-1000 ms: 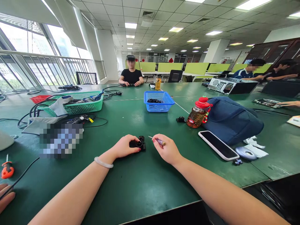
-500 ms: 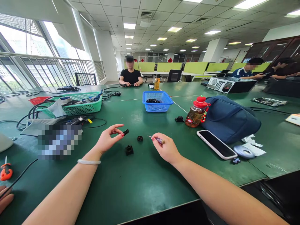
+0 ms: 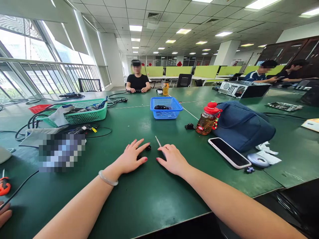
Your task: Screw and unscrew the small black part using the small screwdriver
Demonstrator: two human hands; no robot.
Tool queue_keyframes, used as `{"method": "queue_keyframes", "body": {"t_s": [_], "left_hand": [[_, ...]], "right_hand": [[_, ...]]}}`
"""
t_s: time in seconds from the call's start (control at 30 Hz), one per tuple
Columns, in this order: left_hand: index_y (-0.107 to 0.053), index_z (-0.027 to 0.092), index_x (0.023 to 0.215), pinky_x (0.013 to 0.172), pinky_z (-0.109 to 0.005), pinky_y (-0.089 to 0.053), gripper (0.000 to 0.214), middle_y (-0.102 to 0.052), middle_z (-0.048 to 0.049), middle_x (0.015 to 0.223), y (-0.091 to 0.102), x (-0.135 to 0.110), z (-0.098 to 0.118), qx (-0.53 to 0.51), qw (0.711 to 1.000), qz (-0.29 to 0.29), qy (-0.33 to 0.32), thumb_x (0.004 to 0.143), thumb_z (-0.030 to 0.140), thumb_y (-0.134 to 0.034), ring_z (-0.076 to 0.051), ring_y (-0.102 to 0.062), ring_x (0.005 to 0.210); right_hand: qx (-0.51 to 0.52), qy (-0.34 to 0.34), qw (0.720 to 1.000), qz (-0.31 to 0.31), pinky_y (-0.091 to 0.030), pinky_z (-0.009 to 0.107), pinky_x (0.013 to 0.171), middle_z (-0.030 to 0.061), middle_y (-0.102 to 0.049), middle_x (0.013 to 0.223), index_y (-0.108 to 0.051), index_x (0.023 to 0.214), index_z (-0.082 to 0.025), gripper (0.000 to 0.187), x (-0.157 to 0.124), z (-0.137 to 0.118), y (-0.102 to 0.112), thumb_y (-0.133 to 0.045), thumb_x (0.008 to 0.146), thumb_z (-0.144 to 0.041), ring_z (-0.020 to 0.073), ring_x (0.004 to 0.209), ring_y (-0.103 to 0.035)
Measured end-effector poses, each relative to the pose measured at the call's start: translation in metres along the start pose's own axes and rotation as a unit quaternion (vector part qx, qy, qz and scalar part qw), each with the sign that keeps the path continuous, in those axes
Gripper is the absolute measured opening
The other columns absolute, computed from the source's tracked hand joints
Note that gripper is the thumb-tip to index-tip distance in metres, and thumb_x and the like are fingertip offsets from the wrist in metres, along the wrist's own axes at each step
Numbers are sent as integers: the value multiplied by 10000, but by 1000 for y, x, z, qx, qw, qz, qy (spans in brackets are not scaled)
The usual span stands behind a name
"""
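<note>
My left hand (image 3: 132, 156) lies palm down on the green table with its fingers spread. Just beyond its fingertips sits a small round black part (image 3: 148, 147), partly covered by a finger. The square black part and the slim black piece seen earlier are out of sight, perhaps under this hand. My right hand (image 3: 173, 160) rests low over the table, with a small thin screwdriver (image 3: 158, 140) between thumb and fingers. Its pale shaft points away from me; most of its handle is hidden by the hand.
A blue basket (image 3: 166, 114) with black items stands ahead. To the left is a green basket (image 3: 94, 116) with cables and gloves. Rightward are a red-lidded bottle (image 3: 206, 121), a blue bag (image 3: 245, 124) and a phone (image 3: 229, 152). Another person's hand (image 3: 5, 214) shows at lower left.
My left hand has moved right and down onto the table, its fingers spreading; the slim black piece is no longer visible. My right hand has lowered, and the screwdriver now points forward.
</note>
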State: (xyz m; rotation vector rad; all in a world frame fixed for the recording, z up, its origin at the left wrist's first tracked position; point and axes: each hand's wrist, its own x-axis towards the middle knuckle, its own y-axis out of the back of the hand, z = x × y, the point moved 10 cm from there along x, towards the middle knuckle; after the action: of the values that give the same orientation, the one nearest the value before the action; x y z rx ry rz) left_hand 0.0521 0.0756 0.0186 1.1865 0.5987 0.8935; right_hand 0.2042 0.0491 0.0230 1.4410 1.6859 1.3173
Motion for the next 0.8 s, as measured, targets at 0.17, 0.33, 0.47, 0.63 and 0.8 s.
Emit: {"method": "queue_keyframes", "body": {"t_s": [0.17,0.33,0.47,0.63,0.8], "left_hand": [[-399,399,1460,1149,-600,-221,523,-363,-14,1567,-13,8,21,6,999,-18,-28,954,524,-353,-302,-288,1444],[-571,242,1341,1156,-421,-305,497,-514,-85,1442,4,10,-10,22,998,54,-3,936,472,-398,-242,-428,1352],[-602,167,1299,1161,-410,-289,482,-570,-121,1385,29,-3,-87,89,987,88,104,927,387,-389,-245,-469,1322],[-619,164,1282,1114,-446,-332,465,-607,-127,1354,68,-47,-185,178,936,146,265,870,235,-416,-279,-525,1274],[-676,219,1224,1027,-465,-406,458,-686,-101,1241,80,-63,-211,161,925,163,304,827,206,-447,-316,-603,1147]], "right_hand": [[-19,9,1000,-8,-440,391,985,96,-621,1175,-645,1221,-197,365,0,-1,-2,-603,898,-363,254,1102,-523],[-18,2,1000,-13,-444,387,978,97,-620,1190,-655,1216,-207,351,1,-1,-2,-597,901,-352,247,1105,-523],[-9,-1,1000,-16,-444,388,982,94,-622,1188,-661,1204,-210,334,0,-1,-2,-598,900,-335,243,1106,-525],[0,2,1000,-16,-447,398,984,92,-624,1189,-665,1197,-202,330,0,-1,-1,-594,900,-327,249,1104,-523],[3,1,1000,-14,-451,397,979,86,-622,1195,-664,1202,-214,329,-1,0,-2,-586,901,-323,246,1093,-524]]}}
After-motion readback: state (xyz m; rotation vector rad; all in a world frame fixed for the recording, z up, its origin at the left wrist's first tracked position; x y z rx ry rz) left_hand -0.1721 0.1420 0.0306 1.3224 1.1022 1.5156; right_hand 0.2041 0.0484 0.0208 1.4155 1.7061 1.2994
